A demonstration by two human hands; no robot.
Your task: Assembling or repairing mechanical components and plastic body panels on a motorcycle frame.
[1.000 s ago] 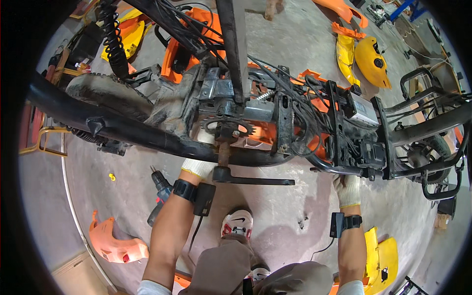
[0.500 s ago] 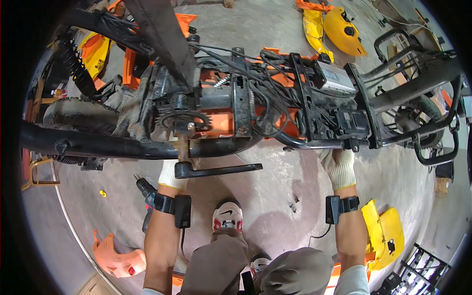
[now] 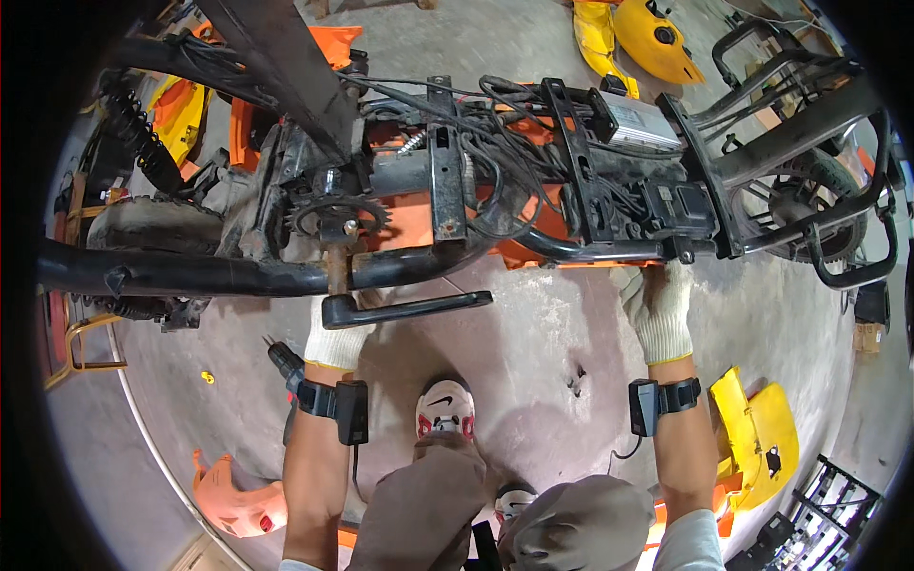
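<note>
A stripped vehicle frame of black tubes, probably an electric scooter's, spans the view in front of me. My left hand, in a white knitted glove, reaches under its near tube behind a black crank arm. Farther right, my gloved right hand reaches up beneath the same side, below a black box-shaped unit. The frame hides the fingers of both hands, so their grip does not show. An orange panel shows through the frame, its edge out below the tube near my right hand.
Behind my left wrist lies a cordless drill. Orange and yellow body panels rest on the floor to either side, with another yellow panel beyond the frame. Loose cables and a silver box sit on the frame.
The frame stands slightly higher in the picture. More of the orange panel's edge shows below the near tube. Both hands stay under the frame, with more of the gloves in sight.
</note>
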